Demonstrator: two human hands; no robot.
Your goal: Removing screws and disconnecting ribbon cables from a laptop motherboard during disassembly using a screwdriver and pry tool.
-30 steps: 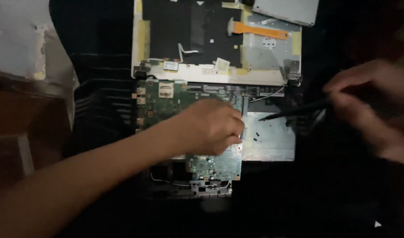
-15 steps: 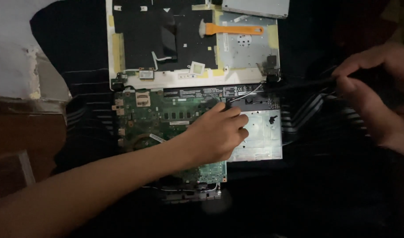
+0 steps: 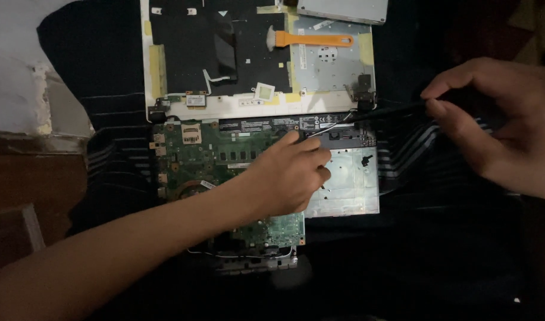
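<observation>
An opened laptop lies on a dark striped cloth, its green circuit board [image 3: 195, 156] bare. My left hand [image 3: 287, 175] rests on the board's right part, fingers curled, fingertips by a thin wire [image 3: 323, 128] next to a silver metal plate [image 3: 347, 181]. My right hand [image 3: 501, 122] pinches a thin black tool [image 3: 388, 111], a screwdriver or stylus. Its tip sits near the right hinge [image 3: 363, 102] at the board's top edge.
Behind the board lies the white laptop case half [image 3: 225, 107] with a black sheet and an orange pry tool [image 3: 314, 40] on it. A grey flat drive [image 3: 344, 9] sits at the top edge. A white and brown surface [image 3: 28, 119] is at left.
The view has shifted, so the laptop sits lower and more to the right in frame. My right hand's tool tip moved up from the silver plate toward the hinge. My left hand stays on the board.
</observation>
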